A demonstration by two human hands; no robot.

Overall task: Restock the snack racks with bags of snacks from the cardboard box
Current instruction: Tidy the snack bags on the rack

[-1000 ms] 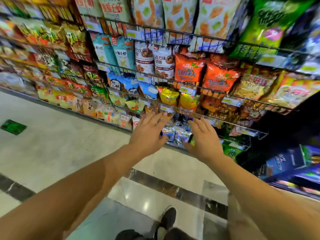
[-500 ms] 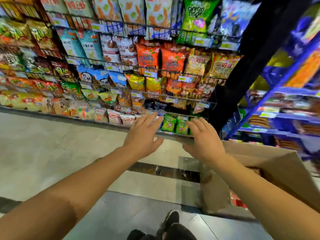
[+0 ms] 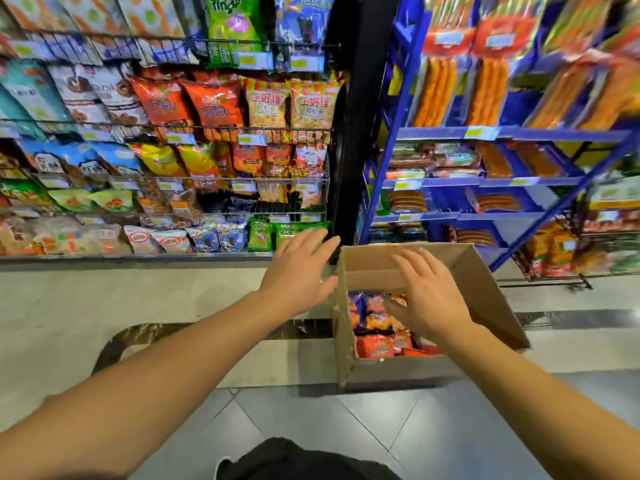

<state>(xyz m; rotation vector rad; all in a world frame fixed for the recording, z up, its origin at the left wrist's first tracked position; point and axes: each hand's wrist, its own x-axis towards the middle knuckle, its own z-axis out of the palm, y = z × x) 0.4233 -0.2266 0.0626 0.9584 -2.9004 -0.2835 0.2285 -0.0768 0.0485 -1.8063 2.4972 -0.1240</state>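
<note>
Cardboard box [image 3: 485, 292] open on the tiled floor [image 3: 104, 306], right of centre in the frame, just in front of the blue shelving [image 3: 502, 133]. Orange and dark-blue snack bags [image 3: 375, 327] packed in its lower part; upper part of the interior bare cardboard, so probably partly emptied, though blur and the hand hide the rest. Right hand [image 3: 427, 299] over the box mouth, fingers spread and straight, gripping nothing, hovering above the bags; contact not clear. Left hand [image 3: 298, 271] just left of the box's near-left wall, fingers extended and apart, holding nothing, possibly brushing the rim. Wire snack racks [image 3: 166, 126] filling the upper left and centre left, tiers crowded with bags: orange bags [image 3: 194, 102] in the second tier, yellow-and-red bags [image 3: 291, 105] beside them, green onion-ring bags [image 3: 273, 233] on the lowest tier, just above the left hand. No obvious empty slots, but left edge badly smeared. Dark shoe or trouser leg [image 3: 294, 459] at bottom centre.

Progress: no bag in either hand, so current step looks like a reach into the box for the next pick. Plenty of stock left in the box; most restocking apparently ahead. Matching rack slot for these bags not identifiable from this view.
</note>
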